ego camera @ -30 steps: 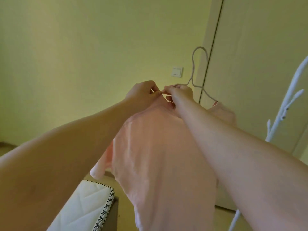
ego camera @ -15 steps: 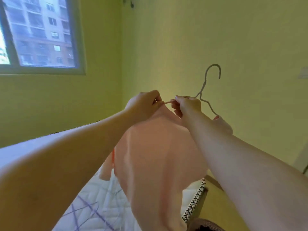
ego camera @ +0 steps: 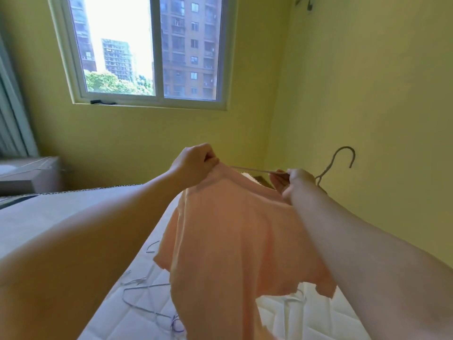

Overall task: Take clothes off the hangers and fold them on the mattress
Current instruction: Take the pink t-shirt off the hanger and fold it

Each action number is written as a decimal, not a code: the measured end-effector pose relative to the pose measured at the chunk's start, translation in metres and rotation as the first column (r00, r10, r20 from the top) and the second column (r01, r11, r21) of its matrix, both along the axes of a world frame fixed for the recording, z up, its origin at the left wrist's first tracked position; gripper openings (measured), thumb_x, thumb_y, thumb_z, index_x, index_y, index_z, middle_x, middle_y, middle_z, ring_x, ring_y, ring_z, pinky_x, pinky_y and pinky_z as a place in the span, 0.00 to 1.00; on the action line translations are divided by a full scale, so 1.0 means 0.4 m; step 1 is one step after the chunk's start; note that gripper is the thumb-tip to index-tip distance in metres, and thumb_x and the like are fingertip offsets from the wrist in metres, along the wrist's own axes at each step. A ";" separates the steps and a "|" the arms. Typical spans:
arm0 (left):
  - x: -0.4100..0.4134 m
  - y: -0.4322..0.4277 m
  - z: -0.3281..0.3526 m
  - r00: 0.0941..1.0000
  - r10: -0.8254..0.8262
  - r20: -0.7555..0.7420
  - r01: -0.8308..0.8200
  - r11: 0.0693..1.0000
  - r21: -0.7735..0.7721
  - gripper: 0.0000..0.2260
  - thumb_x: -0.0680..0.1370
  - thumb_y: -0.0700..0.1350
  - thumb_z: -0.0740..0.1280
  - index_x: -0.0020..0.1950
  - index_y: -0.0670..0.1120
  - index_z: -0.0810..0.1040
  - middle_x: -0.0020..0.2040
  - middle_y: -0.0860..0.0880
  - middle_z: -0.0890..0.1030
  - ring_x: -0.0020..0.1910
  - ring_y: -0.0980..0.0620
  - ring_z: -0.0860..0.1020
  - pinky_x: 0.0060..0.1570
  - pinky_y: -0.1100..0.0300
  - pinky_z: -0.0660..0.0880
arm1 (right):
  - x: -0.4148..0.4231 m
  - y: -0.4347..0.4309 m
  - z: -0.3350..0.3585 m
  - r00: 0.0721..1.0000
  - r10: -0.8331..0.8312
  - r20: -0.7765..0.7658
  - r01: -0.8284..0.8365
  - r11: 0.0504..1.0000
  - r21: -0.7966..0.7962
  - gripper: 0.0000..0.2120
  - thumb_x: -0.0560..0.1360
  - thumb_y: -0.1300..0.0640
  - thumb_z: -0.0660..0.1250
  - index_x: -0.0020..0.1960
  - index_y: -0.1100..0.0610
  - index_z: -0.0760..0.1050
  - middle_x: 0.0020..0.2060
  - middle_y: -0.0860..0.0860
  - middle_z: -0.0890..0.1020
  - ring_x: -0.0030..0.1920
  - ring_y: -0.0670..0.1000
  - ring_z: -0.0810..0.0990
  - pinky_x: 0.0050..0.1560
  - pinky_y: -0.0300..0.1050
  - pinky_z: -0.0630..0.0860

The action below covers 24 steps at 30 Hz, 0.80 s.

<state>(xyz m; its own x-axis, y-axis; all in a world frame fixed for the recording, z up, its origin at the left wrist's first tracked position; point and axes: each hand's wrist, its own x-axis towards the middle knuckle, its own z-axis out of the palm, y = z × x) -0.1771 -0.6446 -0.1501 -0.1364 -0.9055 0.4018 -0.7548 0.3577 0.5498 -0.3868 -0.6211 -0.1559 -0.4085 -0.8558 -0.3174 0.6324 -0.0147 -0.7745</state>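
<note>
Garment: pink top (ego camera: 232, 241) hangs in the air between both hands, above the mattress (ego camera: 137, 320).
Hanger: wire hanger (ego camera: 328, 164) is partly drawn out. One arm lies bare between the hands and the hook points up, to the right of the right hand.
Left hand (ego camera: 193, 165): fingers are curled tight on the top's shoulder edge.
Right hand (ego camera: 294, 182): fingers pinch the hanger wire near its neck.
Step in hand: judged as stripping the top from the hanger, not yet complete.
Next move: calls for pulling the hanger clear to the right while the left hand keeps the fabric, then laying the top flat.
Mattress load: bare hangers (ego camera: 144, 293) lie beside the hanging hem.
Surroundings: window (ego camera: 147, 50) on the far wall.
</note>
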 end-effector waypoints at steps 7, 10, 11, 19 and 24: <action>0.108 -0.051 -0.029 0.879 0.399 -0.261 -0.318 0.899 0.302 0.09 0.79 0.43 0.62 0.45 0.38 0.77 0.41 0.42 0.77 0.41 0.42 0.77 0.46 0.50 0.79 | 0.011 -0.085 0.016 0.946 0.080 0.315 -0.081 0.997 -0.012 0.21 0.81 0.64 0.46 0.35 0.67 0.69 0.18 0.58 0.74 0.13 0.51 0.72 0.13 0.37 0.68; 0.122 -0.061 -0.054 0.811 0.481 -0.333 -0.332 0.847 0.415 0.10 0.79 0.42 0.63 0.46 0.36 0.77 0.40 0.40 0.77 0.41 0.41 0.78 0.47 0.46 0.80 | 0.029 -0.104 0.004 0.928 0.270 0.256 -0.296 0.953 0.068 0.21 0.81 0.64 0.44 0.33 0.64 0.68 0.15 0.56 0.71 0.12 0.48 0.69 0.13 0.33 0.64; 0.125 -0.065 -0.057 0.794 0.504 -0.339 -0.345 0.834 0.432 0.10 0.79 0.42 0.63 0.49 0.34 0.78 0.42 0.40 0.77 0.40 0.41 0.78 0.46 0.47 0.80 | 0.037 -0.113 -0.002 0.923 0.322 0.209 -0.350 0.930 0.111 0.21 0.81 0.64 0.44 0.33 0.62 0.66 0.14 0.55 0.69 0.11 0.47 0.67 0.13 0.31 0.63; 0.075 -0.077 -0.078 0.821 0.513 -0.252 -0.349 0.799 0.489 0.11 0.76 0.36 0.65 0.33 0.39 0.77 0.25 0.46 0.74 0.28 0.48 0.71 0.28 0.60 0.70 | 0.077 -0.118 0.018 0.381 0.749 -0.542 -0.562 0.653 0.508 0.14 0.82 0.59 0.51 0.39 0.56 0.67 0.18 0.46 0.63 0.14 0.42 0.60 0.17 0.31 0.54; 0.059 -0.106 -0.120 0.776 0.602 -0.187 -0.459 0.744 0.486 0.06 0.76 0.36 0.66 0.38 0.38 0.73 0.32 0.44 0.71 0.32 0.48 0.71 0.35 0.57 0.70 | 0.044 -0.099 0.091 0.275 0.587 -0.761 -0.500 0.764 0.408 0.11 0.79 0.57 0.63 0.39 0.55 0.69 0.26 0.49 0.66 0.15 0.42 0.62 0.19 0.29 0.58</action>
<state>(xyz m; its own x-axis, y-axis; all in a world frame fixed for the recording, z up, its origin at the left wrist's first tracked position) -0.1536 -0.6872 -0.1980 0.4833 -0.8725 -0.0715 -0.5130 -0.3485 0.7845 -0.3692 -0.6606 -0.1194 0.0549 -0.9787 -0.1980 -0.4548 0.1521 -0.8775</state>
